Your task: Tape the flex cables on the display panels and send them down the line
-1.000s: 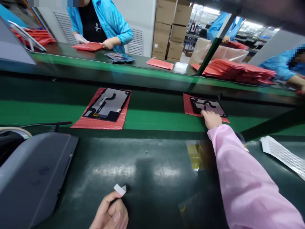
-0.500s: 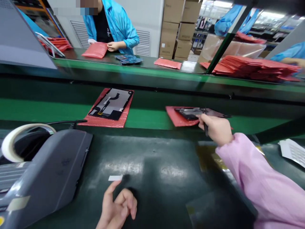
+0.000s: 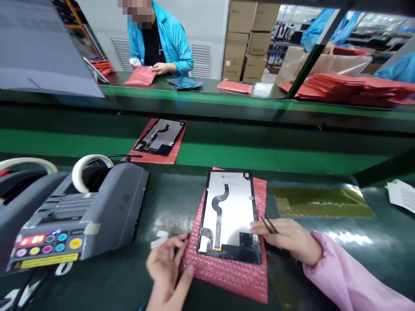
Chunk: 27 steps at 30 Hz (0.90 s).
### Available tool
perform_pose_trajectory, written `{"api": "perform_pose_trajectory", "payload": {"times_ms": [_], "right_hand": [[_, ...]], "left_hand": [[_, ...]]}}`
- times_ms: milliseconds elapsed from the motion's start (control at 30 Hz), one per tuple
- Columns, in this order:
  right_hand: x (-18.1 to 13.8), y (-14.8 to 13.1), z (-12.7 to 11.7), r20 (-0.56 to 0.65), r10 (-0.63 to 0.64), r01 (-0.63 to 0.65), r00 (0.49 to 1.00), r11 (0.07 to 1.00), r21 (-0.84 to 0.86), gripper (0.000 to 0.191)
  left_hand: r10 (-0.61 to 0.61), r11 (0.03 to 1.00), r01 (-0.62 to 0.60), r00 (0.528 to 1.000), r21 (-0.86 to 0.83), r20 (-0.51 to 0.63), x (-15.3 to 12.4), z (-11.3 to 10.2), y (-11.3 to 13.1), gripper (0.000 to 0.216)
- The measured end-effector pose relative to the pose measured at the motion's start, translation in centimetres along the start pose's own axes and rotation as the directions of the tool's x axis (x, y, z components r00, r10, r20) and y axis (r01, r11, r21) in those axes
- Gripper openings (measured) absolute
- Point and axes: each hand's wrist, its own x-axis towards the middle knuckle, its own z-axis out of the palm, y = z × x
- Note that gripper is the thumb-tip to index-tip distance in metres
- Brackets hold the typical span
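In front of me a tablet screen (image 3: 238, 207) lies face down on a red bubble-wrap bag (image 3: 227, 274), its silvery back and dark curved ribbon cable showing. My left hand (image 3: 168, 265) is at the bag's left edge, thumb and fingers apart, the thumb touching the lower left corner. A short white strip of tape (image 3: 159, 239) shows at its fingers; whether it sticks to a finger I cannot tell. Black tweezers (image 3: 269, 224) are held in my right hand (image 3: 288, 237), whose fingertips rest on the screen's right edge.
Tape dispensers (image 3: 119, 211) with tape rolls stand at the left. Another screen (image 3: 162, 136) on a red bag lies on the green strip behind. An amber film sheet (image 3: 324, 202) lies to the right. Across the bench a person in blue (image 3: 175, 39) holds a red bag.
The right-hand bag and screen have come from the green strip onto the bench before me, with my right hand. My left hand has moved to the bag's edge. The view has shifted left.
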Motion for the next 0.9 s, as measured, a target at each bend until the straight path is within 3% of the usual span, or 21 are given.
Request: {"api": "perform_pose_trajectory", "payload": {"times_ms": [100,167,267,367,467,567,633,700,800,833,900], "right_hand": [[-0.4,-0.1,-1.3,0.033,0.044,-0.046,0.998,0.998,0.051,0.033],[-1.1,-1.2,-2.2,-0.019,0.176,-0.174,0.984,0.982,0.077,0.025],[-2.3,-3.8,-3.2,-0.171,0.423,-0.397,0.89,0.903,0.166,0.027],[-2.9,-6.3,-3.5,-0.264,0.538,-0.471,0.8,0.837,0.278,0.035],[-2.8,-7.6,-3.4,-0.233,0.585,-0.516,0.777,0.804,0.296,0.024],[-3.4,-7.3,-3.3,-0.237,0.625,-0.572,0.744,0.778,0.26,0.022],[-4.7,-6.3,-3.0,-0.279,0.65,-0.622,0.707,0.759,0.194,0.017],[-6.9,-5.0,-2.4,-0.291,0.652,-0.662,0.701,0.745,0.074,0.018],[-10.7,-2.6,-1.5,-0.257,0.633,-0.67,0.73,0.737,-0.088,0.032],[-11.8,-1.7,-1.3,-0.27,0.631,-0.675,0.728,0.729,-0.116,0.032],[-13.6,0.0,-1.5,-0.351,0.63,-0.702,0.693,0.7,-0.129,0.031]], "left_hand": [[-0.038,0.994,0.021,0.986,0.106,0.163,-1.9,0.5,-0.8,0.047],[-0.047,0.99,0.016,0.972,0.137,0.231,-2.9,0.2,-1.3,0.054],[-0.08,0.989,0.039,0.95,0.14,0.301,-3.9,-0.4,-1.4,0.049],[-0.118,0.966,0.03,0.935,0.257,0.335,-3.8,-1.0,-0.6,0.03],[-0.115,0.92,-0.054,0.91,0.389,0.398,-2.6,-1.6,1.1,0.024],[-0.008,0.892,-0.218,0.87,0.397,0.494,-0.9,-1.4,3.0,0.03],[0.085,0.838,-0.378,0.803,0.394,0.59,-0.2,-0.6,3.8,0.041],[0.154,0.737,-0.559,0.685,0.379,0.712,0.2,0.5,3.8,0.051],[0.18,0.528,-0.775,0.502,0.347,0.846,0.2,1.9,2.4,0.059],[0.173,0.467,-0.814,0.467,0.345,0.867,0.1,2.1,1.8,0.06],[0.153,0.394,-0.848,0.44,0.353,0.885,0.0,2.2,0.8,0.059]]}}
